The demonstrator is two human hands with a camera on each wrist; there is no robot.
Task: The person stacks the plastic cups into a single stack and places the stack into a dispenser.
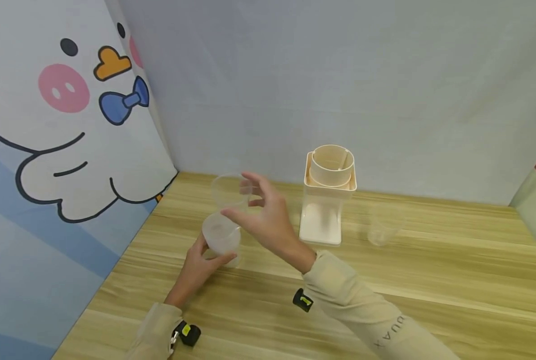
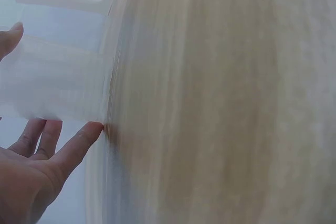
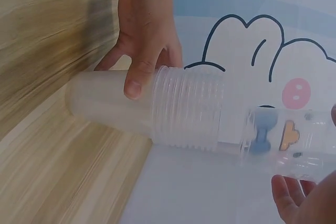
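A stack of clear plastic cups (image 1: 221, 242) stands on the wooden table, its rims facing up. My left hand (image 1: 197, 267) grips the stack low down, thumb on one side and fingers on the other. Just above it, my right hand (image 1: 272, 220) holds a single clear plastic cup (image 1: 227, 192) between thumb and fingers. In the right wrist view, this cup (image 3: 315, 135) lies in line with the ribbed rims of the stack (image 3: 186, 108); whether its base still touches them is hard to tell. The left wrist view shows the left hand (image 2: 39, 174) around the stack's lower part.
A cream-coloured stand (image 1: 320, 222) with a round open holder (image 1: 332, 175) on top is to the right of the hands, near the back wall. Farther right, another clear cup (image 1: 382, 230) sits on the table (image 1: 452, 260). Cartoon-printed cloth (image 1: 69, 165) borders the left side.
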